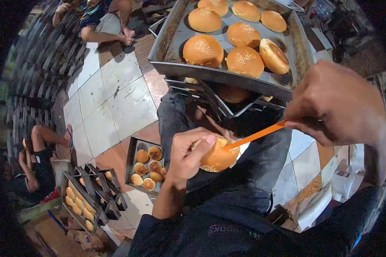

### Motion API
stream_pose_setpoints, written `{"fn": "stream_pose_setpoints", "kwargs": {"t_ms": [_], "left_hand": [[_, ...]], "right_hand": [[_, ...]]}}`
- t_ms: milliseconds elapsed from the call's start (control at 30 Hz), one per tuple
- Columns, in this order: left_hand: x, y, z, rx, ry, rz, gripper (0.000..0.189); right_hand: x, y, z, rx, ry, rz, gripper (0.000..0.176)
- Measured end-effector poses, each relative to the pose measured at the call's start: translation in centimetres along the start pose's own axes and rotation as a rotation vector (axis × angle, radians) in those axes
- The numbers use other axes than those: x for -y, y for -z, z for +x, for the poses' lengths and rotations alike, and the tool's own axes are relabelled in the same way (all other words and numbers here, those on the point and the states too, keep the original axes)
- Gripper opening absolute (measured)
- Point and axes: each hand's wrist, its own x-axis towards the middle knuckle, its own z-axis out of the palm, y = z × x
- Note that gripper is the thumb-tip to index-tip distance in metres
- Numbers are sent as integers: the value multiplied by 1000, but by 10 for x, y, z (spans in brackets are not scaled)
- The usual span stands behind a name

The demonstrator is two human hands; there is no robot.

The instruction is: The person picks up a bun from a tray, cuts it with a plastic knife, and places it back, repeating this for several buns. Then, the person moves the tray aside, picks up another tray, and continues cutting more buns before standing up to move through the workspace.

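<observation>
My left hand [191, 154] holds a sesame bun [216, 160] above my lap, its thumb pressed over the top. In my right hand [334, 105] is the end of a flat orange tool [261, 135]; the fingers are closed round it. The tool's other end meets the bun's side near the left fingers, and its tip is hidden there. Beyond my hands, a large metal tray [218, 77] carries several sesame-topped buns. One bun [274, 56] in it leans on its edge, with its browned underside showing.
More trays sit under the large one. On the tiled floor [124, 103] stand a tray of buns [131, 165] and a stack of bun trays [88, 214] at the lower left. Two other people sit at the left and upper left. A white container [345, 184] is at the right.
</observation>
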Motion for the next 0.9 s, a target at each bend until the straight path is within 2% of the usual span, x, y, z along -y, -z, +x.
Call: {"fn": "stream_pose_setpoints", "kwargs": {"t_ms": [33,67,100,133,167,200,300,367,400,433,500,533,567,600,633,667,733,833,867,900], "left_hand": [[-1,-3,-3,7,4,6,25],[-4,-8,-6,-201,114,-245,27],[-5,-9,-8,-414,222,-495,29],[6,-4,-10,-389,138,-502,31],[9,-6,-11,-395,142,-498,31],[11,-10,-11,-419,118,-496,31],[21,-4,-11,-425,92,-491,32],[24,2,-15,-502,112,-635,31],[24,-1,-16,-508,118,-633,31],[24,-6,-15,-545,100,-689,33],[26,-7,-12,-573,74,-744,35],[30,-5,-11,-553,56,-741,33],[32,-3,-10,-537,41,-736,31],[28,0,-10,-543,44,-733,31],[21,2,-9,-622,112,-881,30],[18,3,-9,-703,179,-1030,30],[21,-3,-9,-697,148,-1021,30],[31,3,-8,-633,58,-1047,32],[31,8,-10,-669,61,-1067,33],[31,13,-10,-706,66,-1086,33]], "right_hand": [[0,-1,3,-51,43,-52,10],[1,13,2,54,25,-83,10],[11,38,11,295,-323,171,10],[12,27,5,56,-188,15,10],[13,15,0,-182,-51,-141,9],[14,14,0,-186,-48,-139,9],[13,16,3,-49,-135,-53,9],[13,17,6,50,-190,19,9],[14,39,21,371,-383,218,11],[16,34,26,375,-378,220,11],[19,12,34,226,-94,-32,13],[38,-3,31,-115,-164,-6,15],[35,6,33,-116,-161,-6,15],[30,24,35,133,-311,109,15],[26,34,37,385,-457,219,15],[22,23,32,390,-449,219,15],[13,-10,19,-207,-27,-61,15],[15,-26,30,-192,-30,55,14],[18,-17,28,-59,-116,121,13],[20,-13,26,-58,-108,125,13]]}}
